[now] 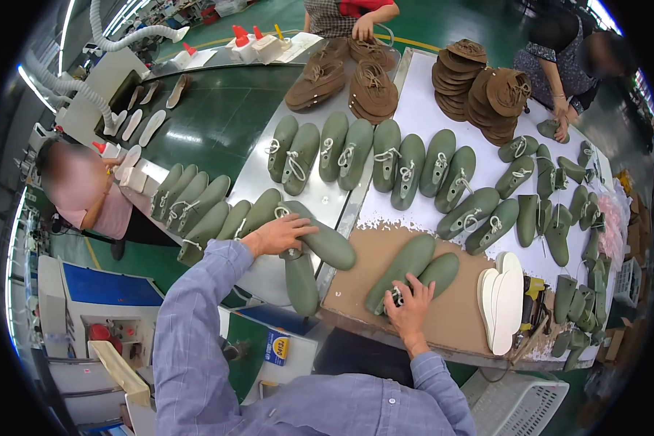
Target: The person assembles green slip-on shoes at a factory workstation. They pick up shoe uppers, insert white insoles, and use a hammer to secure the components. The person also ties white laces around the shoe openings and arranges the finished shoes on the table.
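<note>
Before me are green shoe lasts, many with white string loops. My left hand (280,234) grips the heel end of a green shoe last (330,245) whose toe points right. Beneath that grip another green last (301,287) hangs toe-down at the table edge. My right hand (412,311) is curled over the heel end of a long green last (403,270) lying on the brown board (356,272). Against it lies a second last (441,272), its heel partly behind my fingers. White insoles (507,309) lie stacked to the right of that hand.
Rows of green lasts (441,161) cross the white-covered table (414,80). Brown moccasin uppers (498,102) are piled at the back. A yellow-handled tool (534,289) lies beside the insoles. Other people work at the left, far side and far right. A green conveyor (218,102) carries insoles.
</note>
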The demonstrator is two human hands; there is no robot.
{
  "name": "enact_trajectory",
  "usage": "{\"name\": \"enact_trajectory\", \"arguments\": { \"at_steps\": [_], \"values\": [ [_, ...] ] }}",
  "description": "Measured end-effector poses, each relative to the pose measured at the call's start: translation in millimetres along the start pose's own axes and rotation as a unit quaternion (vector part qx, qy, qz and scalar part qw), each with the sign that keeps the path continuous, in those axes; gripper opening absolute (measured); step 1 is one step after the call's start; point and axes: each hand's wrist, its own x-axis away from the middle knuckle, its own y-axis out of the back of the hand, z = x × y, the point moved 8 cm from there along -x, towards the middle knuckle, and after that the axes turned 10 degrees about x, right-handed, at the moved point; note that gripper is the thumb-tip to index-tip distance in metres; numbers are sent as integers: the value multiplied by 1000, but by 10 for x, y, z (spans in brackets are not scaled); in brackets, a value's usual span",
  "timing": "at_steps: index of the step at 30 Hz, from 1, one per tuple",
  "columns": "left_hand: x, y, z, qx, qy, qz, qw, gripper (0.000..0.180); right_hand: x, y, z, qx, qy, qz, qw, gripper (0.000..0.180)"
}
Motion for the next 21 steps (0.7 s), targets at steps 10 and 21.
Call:
{"name": "enact_trajectory", "arguments": {
  "at_steps": [10, 21],
  "values": [
    [-159, 62, 443, 33, 263, -170, 949, 37, 79, -229, 655, -89, 170, 75, 978, 29],
    [-611, -159, 611, 207, 539, -324, 750, 66, -68, -941, 1338, -199, 235, 119, 944, 21]
  ]
}}
